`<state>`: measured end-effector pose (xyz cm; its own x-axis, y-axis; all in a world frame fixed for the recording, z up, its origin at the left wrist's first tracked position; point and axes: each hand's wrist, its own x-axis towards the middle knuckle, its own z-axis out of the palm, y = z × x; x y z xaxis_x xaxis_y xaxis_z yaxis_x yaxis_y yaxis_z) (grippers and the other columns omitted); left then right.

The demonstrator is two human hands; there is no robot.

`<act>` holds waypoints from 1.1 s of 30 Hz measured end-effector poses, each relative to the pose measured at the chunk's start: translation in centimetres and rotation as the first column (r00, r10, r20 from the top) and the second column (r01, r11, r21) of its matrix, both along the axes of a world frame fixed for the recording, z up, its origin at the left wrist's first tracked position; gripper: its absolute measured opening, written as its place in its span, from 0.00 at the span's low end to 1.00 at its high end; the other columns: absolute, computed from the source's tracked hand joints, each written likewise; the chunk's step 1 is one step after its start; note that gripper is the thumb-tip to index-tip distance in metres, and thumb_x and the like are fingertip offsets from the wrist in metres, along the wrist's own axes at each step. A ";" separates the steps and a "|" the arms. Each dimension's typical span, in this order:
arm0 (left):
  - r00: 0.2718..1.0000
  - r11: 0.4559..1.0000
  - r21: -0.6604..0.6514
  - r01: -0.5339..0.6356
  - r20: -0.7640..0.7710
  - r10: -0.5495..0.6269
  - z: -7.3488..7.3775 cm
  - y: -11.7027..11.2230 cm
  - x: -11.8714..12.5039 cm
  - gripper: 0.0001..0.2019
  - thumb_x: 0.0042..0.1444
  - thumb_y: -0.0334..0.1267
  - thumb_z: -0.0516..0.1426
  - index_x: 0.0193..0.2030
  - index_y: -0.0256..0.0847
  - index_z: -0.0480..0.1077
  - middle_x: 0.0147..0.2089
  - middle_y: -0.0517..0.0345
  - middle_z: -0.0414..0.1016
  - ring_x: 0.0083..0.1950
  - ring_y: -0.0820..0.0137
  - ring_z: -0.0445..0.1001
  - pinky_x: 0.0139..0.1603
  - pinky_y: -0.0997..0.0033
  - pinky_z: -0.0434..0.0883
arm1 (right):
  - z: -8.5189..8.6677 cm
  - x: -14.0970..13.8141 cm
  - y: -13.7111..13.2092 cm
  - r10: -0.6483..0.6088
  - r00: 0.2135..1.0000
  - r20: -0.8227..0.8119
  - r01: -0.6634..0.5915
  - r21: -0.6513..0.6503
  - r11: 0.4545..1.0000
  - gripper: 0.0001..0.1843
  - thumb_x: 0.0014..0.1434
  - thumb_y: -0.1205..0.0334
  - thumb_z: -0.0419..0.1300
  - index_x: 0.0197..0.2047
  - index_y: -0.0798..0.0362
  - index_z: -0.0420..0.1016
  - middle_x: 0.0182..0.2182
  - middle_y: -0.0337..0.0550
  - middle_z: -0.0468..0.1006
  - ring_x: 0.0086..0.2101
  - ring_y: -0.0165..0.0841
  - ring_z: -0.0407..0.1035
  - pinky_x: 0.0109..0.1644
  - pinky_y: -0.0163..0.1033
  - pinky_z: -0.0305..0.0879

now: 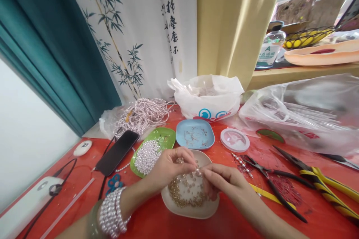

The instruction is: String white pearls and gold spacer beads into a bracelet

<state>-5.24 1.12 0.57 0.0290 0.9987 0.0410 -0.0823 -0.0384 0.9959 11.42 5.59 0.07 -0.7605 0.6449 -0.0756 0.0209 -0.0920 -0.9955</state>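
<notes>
Above a cream plate (190,214) holding gold beads (179,196), my two hands meet fingertip to fingertip. My left hand (174,164), with several strands of pearl beads (112,213) round its wrist, is closed in a pinch. My right hand (224,181) pinches from the other side. Between the fingertips shows a small pearl bead (198,171), pale and shiny; any thread or wire through it is too fine to make out. Left of the plate, partly behind my left hand, a green tray (168,136) holds loose pearl beads (147,157).
Behind the plate are a blue tray (182,143) with small metal bits, a round clear case (235,140) and a white plastic bag (218,101). Black-handled pliers (280,192) and yellow-black pliers (314,175) lie right. A phone (117,153) and heaped bead strands (143,115) are left.
</notes>
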 end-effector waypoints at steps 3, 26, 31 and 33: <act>0.997 0.998 0.065 0.006 -0.080 -0.001 0.5 -0.2 0.3 0.03 0.44 0.33 0.61 0.23 0.38 0.71 0.30 0.61 0.67 0.33 0.75 0.65 0.36 0.74 0.61 | 0.6 0.1 0.0 0.005 1.000 -0.006 -0.005 0.002 1.000 0.21 0.54 0.46 0.51 0.23 0.56 0.69 0.19 0.39 0.70 0.22 0.28 0.65 0.26 0.33 0.59; 0.940 0.988 0.075 -0.137 -0.304 0.153 2.6 1.4 2.0 0.05 0.47 0.36 0.57 0.30 0.37 0.69 0.29 0.58 0.71 0.32 0.72 0.68 0.34 0.73 0.64 | 2.1 1.4 1.5 -0.088 0.992 0.095 0.069 0.191 0.979 0.06 0.50 0.64 0.54 0.24 0.54 0.67 0.21 0.35 0.68 0.23 0.26 0.60 0.24 0.30 0.54; 0.787 0.999 0.035 0.005 -0.616 0.017 0.6 1.5 1.6 0.04 0.46 0.32 0.57 0.30 0.39 0.71 0.32 0.58 0.74 0.34 0.68 0.70 0.35 0.70 0.64 | 1.4 1.5 2.2 -0.193 0.980 0.053 0.181 0.177 0.967 0.08 0.51 0.62 0.54 0.22 0.54 0.66 0.16 0.31 0.61 0.17 0.23 0.51 0.20 0.30 0.45; 0.623 0.993 0.073 0.089 -0.782 0.002 -0.2 1.4 1.6 0.04 0.45 0.31 0.57 0.29 0.41 0.72 0.32 0.59 0.75 0.35 0.67 0.70 0.36 0.69 0.63 | 1.0 1.5 2.6 -0.214 0.976 0.047 0.204 0.166 0.965 0.10 0.51 0.60 0.55 0.22 0.54 0.66 0.14 0.30 0.59 0.17 0.23 0.51 0.20 0.31 0.45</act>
